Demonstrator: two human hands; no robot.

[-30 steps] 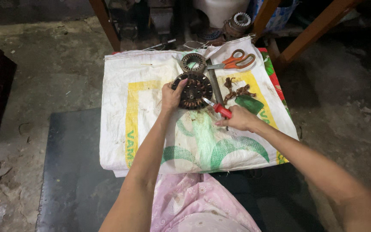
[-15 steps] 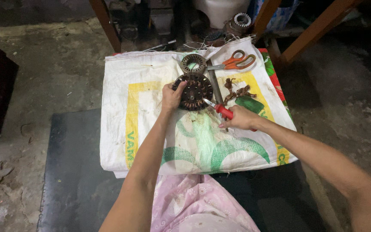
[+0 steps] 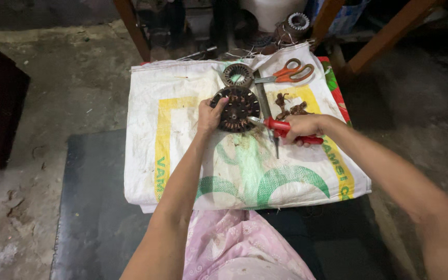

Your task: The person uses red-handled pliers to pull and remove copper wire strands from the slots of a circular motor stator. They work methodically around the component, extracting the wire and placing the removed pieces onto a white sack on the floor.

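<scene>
where a white sack (image 3: pixel 182 155) covers dark matting (image 3: pixel 94 207), concrete floor (image 3: pixel 68 83) surrounds.

dim overall | light from above | dark corners | mostly sharp

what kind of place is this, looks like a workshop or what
Probably a small motor-repair workshop on the floor: a dark round stator held by the left hand, red-handled pliers, and a woven sack spread over rough concrete.

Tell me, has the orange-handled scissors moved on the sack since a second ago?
No. The orange-handled scissors lie at the same spot on the white sack, just right of the small ring-shaped metal core, as before.
</scene>
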